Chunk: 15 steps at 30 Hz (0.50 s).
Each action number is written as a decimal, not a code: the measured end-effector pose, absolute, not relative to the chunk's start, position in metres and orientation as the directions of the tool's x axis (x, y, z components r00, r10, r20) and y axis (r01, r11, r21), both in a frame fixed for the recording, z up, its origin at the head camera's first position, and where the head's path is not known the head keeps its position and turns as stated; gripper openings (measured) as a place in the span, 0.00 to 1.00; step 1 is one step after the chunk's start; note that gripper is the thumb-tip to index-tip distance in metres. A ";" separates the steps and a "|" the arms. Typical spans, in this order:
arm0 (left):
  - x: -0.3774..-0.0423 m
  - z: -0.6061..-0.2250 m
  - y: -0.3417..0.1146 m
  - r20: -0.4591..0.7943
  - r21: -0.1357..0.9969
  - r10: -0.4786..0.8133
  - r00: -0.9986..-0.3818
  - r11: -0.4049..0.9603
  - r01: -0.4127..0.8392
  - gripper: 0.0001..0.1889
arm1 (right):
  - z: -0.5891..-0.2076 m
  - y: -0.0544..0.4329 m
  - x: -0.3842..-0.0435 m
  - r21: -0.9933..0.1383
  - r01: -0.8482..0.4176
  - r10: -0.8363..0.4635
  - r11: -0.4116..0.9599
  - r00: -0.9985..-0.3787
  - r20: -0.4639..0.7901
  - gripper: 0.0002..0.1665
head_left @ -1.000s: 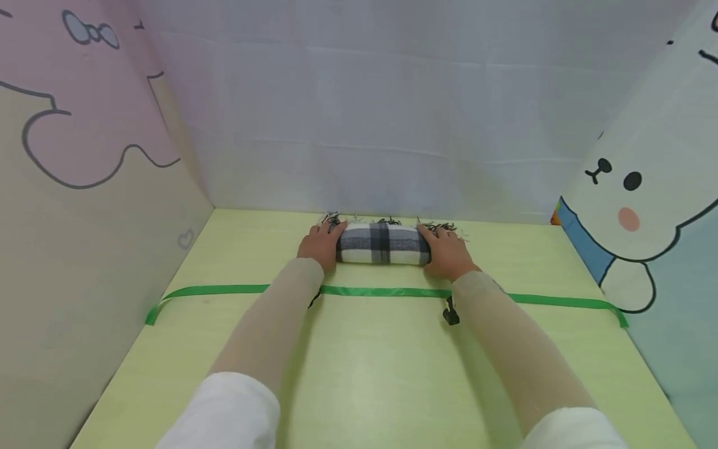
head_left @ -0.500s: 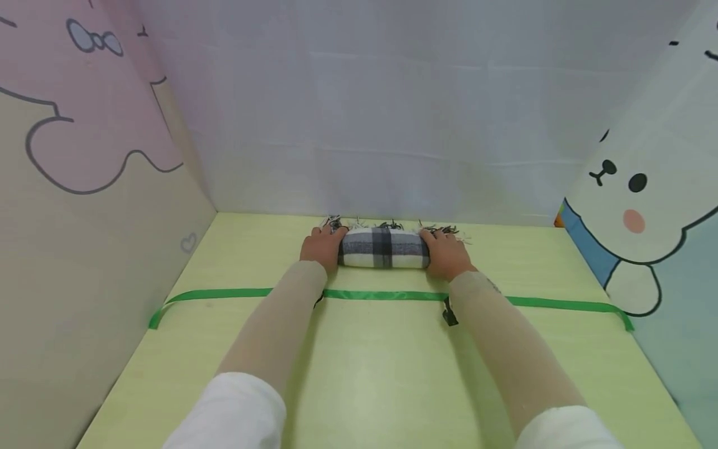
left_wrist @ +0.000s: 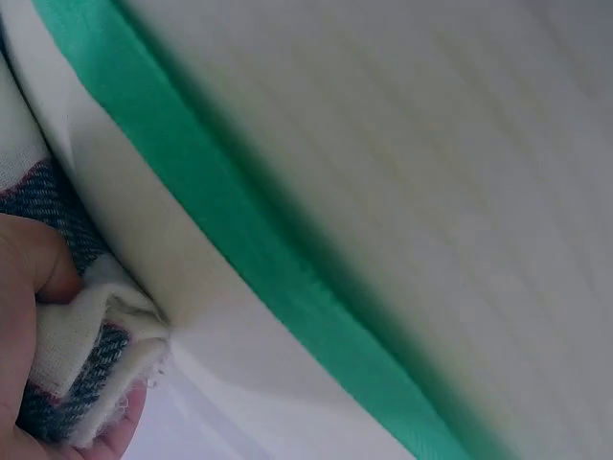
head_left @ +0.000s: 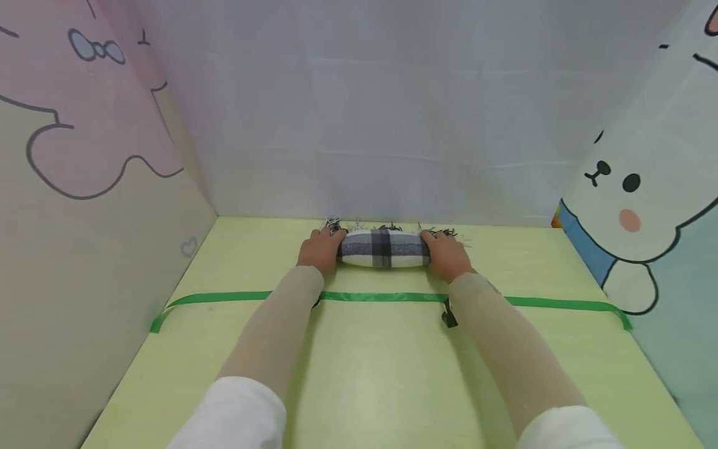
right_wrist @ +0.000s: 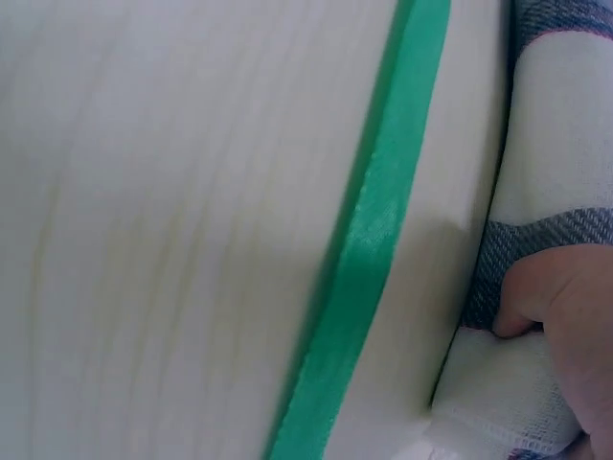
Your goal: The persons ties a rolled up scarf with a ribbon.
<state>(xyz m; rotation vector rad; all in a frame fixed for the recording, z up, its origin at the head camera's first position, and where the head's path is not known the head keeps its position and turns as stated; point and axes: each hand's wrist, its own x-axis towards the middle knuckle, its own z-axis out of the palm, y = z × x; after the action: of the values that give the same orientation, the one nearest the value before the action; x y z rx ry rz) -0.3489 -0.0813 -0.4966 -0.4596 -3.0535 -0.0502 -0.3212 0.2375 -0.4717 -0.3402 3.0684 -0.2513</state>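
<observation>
A rolled plaid scarf (head_left: 382, 248) in white, grey and black lies crosswise near the back of the table. Dark and white fringe (head_left: 391, 226) sticks out along its far side. My left hand (head_left: 320, 251) grips the roll's left end. In the left wrist view, the thumb (left_wrist: 57, 264) presses into the layered end while fingers curl underneath. At the right end my right hand (head_left: 449, 254) holds on the same way, its thumb (right_wrist: 536, 287) dug into the cloth in the right wrist view. The far fingers of both hands are partly hidden.
A green ribbon (head_left: 387, 297) runs across the pale yellow table (head_left: 381, 374) just in front of the roll. White sheeting (head_left: 392, 125) rises behind it, and printed cartoon panels stand left and right. Black strap ends (head_left: 449, 315) hang by the right wrist.
The head view has tilted slightly. Both hands stay on the roll's ends, and its near white band looks narrower, its lower edge more bowed.
</observation>
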 end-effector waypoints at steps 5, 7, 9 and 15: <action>-0.350 -0.494 -0.084 0.066 -0.003 0.305 -0.950 0.952 0.306 0.34 | -0.468 0.234 -0.318 -0.155 -0.217 -0.222 0.964 -0.975 -0.016 0.40; -0.351 -0.491 -0.086 0.072 0.000 0.314 -0.947 0.949 0.314 0.34 | -0.467 0.234 -0.318 -0.140 -0.220 -0.223 0.965 -0.975 -0.007 0.40; -0.353 -0.487 -0.088 0.082 0.011 0.325 -0.942 0.945 0.327 0.34 | -0.465 0.234 -0.317 -0.125 -0.224 -0.225 0.967 -0.974 0.005 0.40; -0.359 -0.473 -0.101 0.124 0.033 0.358 -0.925 0.931 0.365 0.36 | -0.447 0.229 -0.308 -0.073 -0.265 -0.260 0.961 -0.963 0.065 0.37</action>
<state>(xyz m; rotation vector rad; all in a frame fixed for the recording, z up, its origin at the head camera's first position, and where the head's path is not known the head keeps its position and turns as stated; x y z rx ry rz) -0.3591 -0.1009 -0.4733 -0.5585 -2.9725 -0.0840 -0.3081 0.2295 -0.4472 -0.4244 3.1658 -0.1301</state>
